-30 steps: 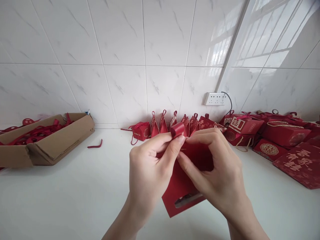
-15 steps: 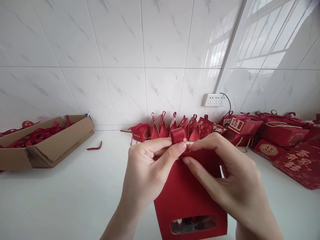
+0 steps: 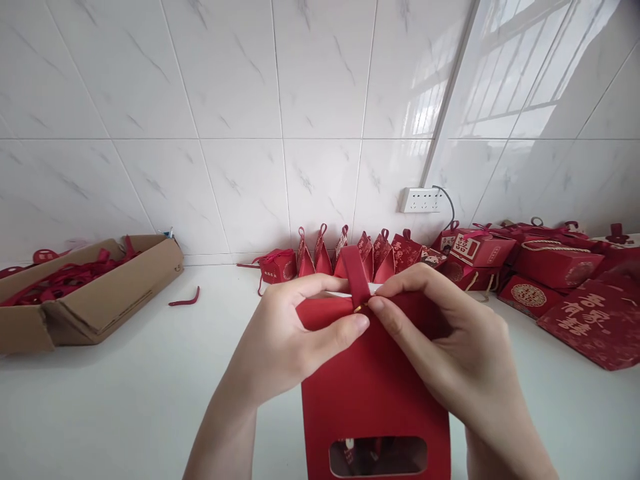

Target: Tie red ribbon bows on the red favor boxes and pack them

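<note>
A red paper gift box [image 3: 373,387] with a rounded clear window [image 3: 379,457] low on its face stands upright between my hands. From its top edge rises a loop of dark red ribbon [image 3: 355,272]. A small gold-coloured fastener [image 3: 361,307] shows at the foot of the loop. My left hand [image 3: 290,333] is closed over the top edge, thumb in front, forefinger behind by the ribbon. Thumb and forefinger of my right hand [image 3: 445,340] pinch the top edge beside the fastener. The box's back is hidden.
An open cardboard box [image 3: 120,287] of red ribbons lies left, near a loose ribbon piece [image 3: 185,298]. Several small triangular red boxes [image 3: 323,257] line the tiled wall. More red boxes [image 3: 560,267] are piled right, below a white power strip [image 3: 425,200].
The ribbon loop, curled over my left fingers before, now stands up. My left thumb has come down onto the box front, and the gold fastener has come into sight. The view has shifted slightly.
</note>
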{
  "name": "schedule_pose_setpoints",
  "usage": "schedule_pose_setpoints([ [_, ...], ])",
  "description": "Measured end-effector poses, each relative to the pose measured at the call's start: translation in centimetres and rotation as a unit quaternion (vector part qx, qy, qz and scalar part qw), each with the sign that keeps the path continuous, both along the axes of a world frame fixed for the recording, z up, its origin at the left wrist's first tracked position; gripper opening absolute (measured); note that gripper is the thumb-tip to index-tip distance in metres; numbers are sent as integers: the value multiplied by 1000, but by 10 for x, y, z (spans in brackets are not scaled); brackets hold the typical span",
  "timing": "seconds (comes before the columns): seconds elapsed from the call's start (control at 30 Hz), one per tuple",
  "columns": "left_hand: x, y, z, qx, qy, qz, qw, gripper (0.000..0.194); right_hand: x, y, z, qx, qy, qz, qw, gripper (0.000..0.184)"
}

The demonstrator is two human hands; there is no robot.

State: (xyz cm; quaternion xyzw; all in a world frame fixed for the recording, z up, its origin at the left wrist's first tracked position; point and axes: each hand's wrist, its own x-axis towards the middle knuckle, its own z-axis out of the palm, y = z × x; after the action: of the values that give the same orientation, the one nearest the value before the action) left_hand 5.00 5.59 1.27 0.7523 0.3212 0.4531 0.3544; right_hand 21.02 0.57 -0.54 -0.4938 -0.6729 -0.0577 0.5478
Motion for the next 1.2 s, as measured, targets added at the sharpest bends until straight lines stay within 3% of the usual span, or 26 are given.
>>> schedule_pose_setpoints([
  [0.17,1,-2,0,22,22,12,999,7,2,-1,-1,-1,2,5,1000,3],
  [0.4,8,-11,0,-9,-24,5,1000,13,3,-2,1,-24,14,60,998,5],
  [0.63,5,-2,-2,-13,-4,-24,1000,12,3,-3,2,-57,15,53,997,7],
  [0.87,4,2,-5,-32,4,-39,999,14,5,1,2,-34,-5,44,998,11],
  [1.0,7,0,-4,-39,-34,-1,999,17,10,3,1,-86,38,90,992,11],
  [1.13,9,-2,-1,-56,-51,17,997,23,13,3,2,-135,98,129,977,30],
  [1.2,10,-1,-1,-72,-57,25,995,25,13,3,4,-159,123,144,969,27],
])
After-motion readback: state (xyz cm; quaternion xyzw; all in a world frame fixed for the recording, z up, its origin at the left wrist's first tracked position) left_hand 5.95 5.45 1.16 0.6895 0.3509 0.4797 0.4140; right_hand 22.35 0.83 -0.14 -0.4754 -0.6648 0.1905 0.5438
